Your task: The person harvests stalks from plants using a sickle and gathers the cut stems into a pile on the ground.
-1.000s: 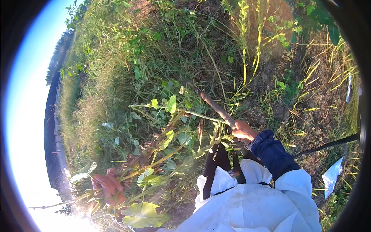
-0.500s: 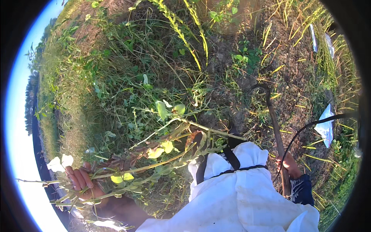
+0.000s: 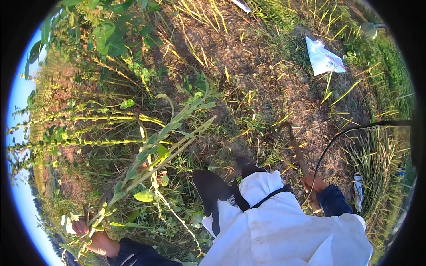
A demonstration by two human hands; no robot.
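L hand [image 3: 101,243] at lower L, fingers curled around the lower ends of a bunch of leafy green stems [image 3: 146,155]; the bunch slants up & R from the hand toward mid-frame, above the weedy ground. Yellow-green leaf [image 3: 143,196] hangs near the bunch, pale thin stalk [image 3: 171,208] below it. R hand [image 3: 314,181] is R of the body, fingers wrapped round the wooden handle of a hooked tool [image 3: 298,150]; its dark curved end points up/L over bare soil [image 3: 253,88]. Blk cable [image 3: 350,129] arcs in from R edge, passing in front of R hand; can't tell if touching.

Other: white plastic sheet [image 3: 323,58] on the soil, upper R; heap of cut stalks [image 3: 379,162] far R; podded stalks [image 3: 88,118] at L; wearer's white garment [image 3: 284,230] w/ dark blue sleeves [image 3: 333,200], bottom ctr.
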